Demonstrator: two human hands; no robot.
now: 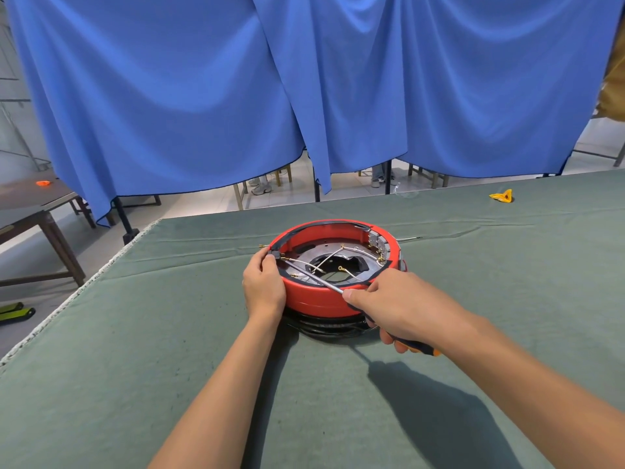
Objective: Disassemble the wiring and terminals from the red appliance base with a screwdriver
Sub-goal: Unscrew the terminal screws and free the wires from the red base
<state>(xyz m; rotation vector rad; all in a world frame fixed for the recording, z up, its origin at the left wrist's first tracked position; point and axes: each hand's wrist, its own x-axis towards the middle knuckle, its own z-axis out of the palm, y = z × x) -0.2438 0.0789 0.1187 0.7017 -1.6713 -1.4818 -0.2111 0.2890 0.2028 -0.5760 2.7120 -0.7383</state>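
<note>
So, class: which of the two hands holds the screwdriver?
The right hand grips the screwdriver; the left hand only steadies the red base.

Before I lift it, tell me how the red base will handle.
The red base is a wide, low ring, so it probably won't tip or roll. It looks like stiff plastic with a metal plate inside, likely moderately heavy. Loose wires inside may flop or snag. The left hand steadies its rim, so it may slide on the cloth.

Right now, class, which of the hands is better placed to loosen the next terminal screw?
Right hand: it already grips the screwdriver, whose shaft reaches into the red base. The left hand steadies the rim.
</note>
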